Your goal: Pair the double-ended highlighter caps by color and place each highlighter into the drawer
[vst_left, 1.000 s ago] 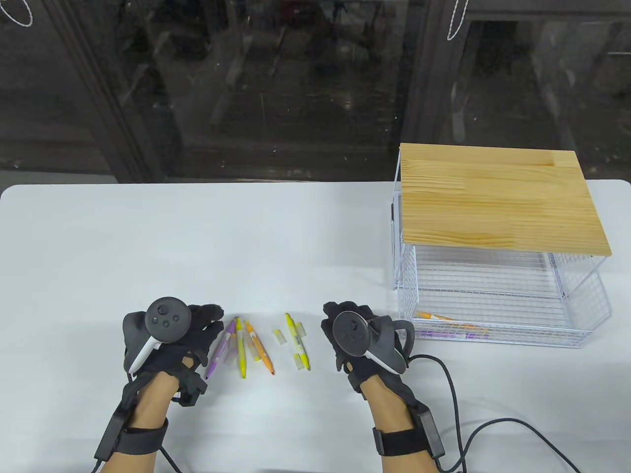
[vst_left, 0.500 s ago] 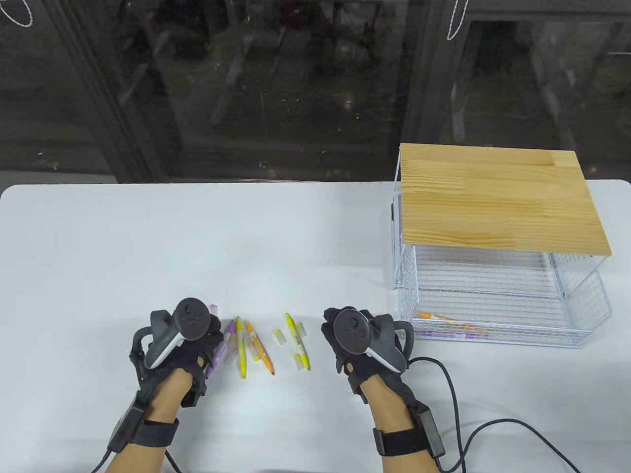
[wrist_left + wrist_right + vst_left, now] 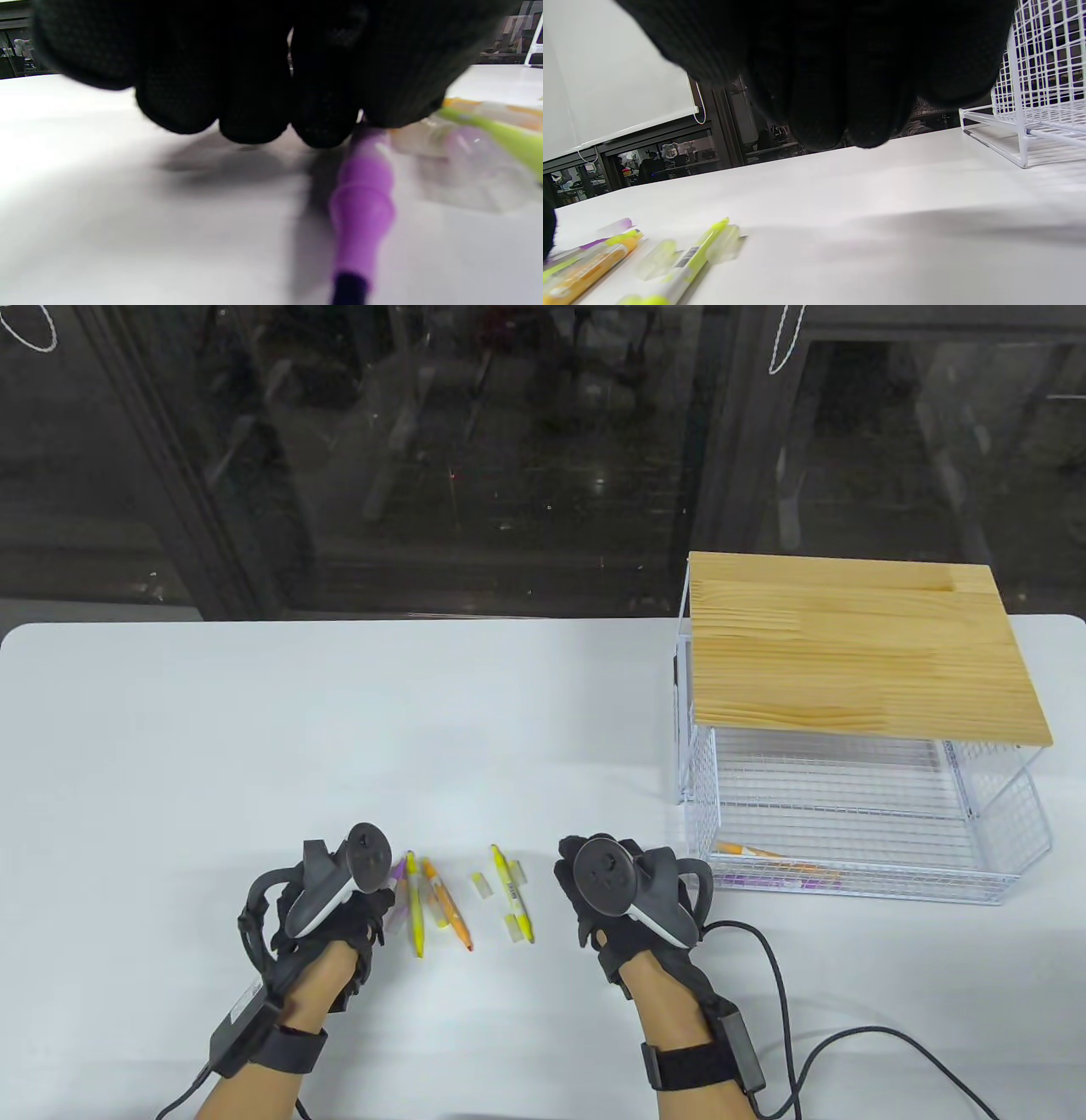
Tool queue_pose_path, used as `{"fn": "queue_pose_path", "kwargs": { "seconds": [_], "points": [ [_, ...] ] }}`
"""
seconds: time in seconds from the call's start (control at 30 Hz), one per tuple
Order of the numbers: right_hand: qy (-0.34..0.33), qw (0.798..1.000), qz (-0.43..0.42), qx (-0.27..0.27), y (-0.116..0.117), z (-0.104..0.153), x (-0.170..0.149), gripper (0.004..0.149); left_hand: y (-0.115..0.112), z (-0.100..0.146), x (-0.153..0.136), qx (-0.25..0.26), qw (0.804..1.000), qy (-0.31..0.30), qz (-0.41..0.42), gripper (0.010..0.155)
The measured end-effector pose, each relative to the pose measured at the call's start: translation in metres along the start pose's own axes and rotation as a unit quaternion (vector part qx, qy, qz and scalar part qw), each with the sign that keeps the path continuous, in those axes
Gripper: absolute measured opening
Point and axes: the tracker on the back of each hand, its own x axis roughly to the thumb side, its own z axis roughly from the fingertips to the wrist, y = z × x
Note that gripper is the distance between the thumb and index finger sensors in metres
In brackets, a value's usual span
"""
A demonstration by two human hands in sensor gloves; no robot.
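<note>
Nearest the person, a loose row of double-ended highlighters lies on the white table [image 3: 254,729] between the two gloved hands. From the left: a purple highlighter [image 3: 397,872] with a dark tip, mostly hidden under the left hand; a slim yellow-green highlighter [image 3: 414,909]; an orange highlighter [image 3: 450,912] angled beside it, the two close together; and, a little apart to the right, a second yellow highlighter with a printed white barrel [image 3: 512,894]. Small translucent yellow caps [image 3: 482,886] lie loose around that last one, and other clear caps sit among the left group.

The left hand [image 3: 356,912], in a black sensor glove, is tipped onto its side over the purple highlighter. In the left wrist view its fingertips [image 3: 254,114] are curled downward, bunched close together just above the table, and the purple barrel [image 3: 360,207] runs out from under them. Whether the fingers actually pinch the barrel or only touch it cannot be told.

The right hand [image 3: 607,891] rests on the table just right of the highlighters, touching none of them; its fingers [image 3: 835,106] hang loosely curled, holding nothing.

Farther right stands a white wire drawer unit [image 3: 1001,848] with a pale wooden top [image 3: 857,645]. Its lower drawer is pulled out, and an orange highlighter [image 3: 747,849] and a purple one [image 3: 780,881] lie inside near the front.
</note>
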Motion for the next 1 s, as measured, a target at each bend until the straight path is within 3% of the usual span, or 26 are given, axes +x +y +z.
{"fn": "queue_pose_path", "kwargs": {
  "seconds": [0.53, 0.73, 1.0],
  "points": [
    [0.001, 1.0, 0.002, 0.002, 0.001, 0.0, 0.001, 0.044, -0.001, -0.005, -0.015, -0.036, 0.998, 0.052, 0.009, 0.045],
    [0.001, 1.0, 0.003, 0.003, 0.002, 0.0, 0.001, 0.044, -0.003, -0.005, -0.011, -0.05, 0.997, 0.051, -0.031, 0.049],
    [0.001, 1.0, 0.002, 0.005, 0.002, 0.0, 0.0, 0.044, -0.004, -0.007, -0.011, -0.038, 0.998, 0.043, -0.01, 0.048]
  ]
}}
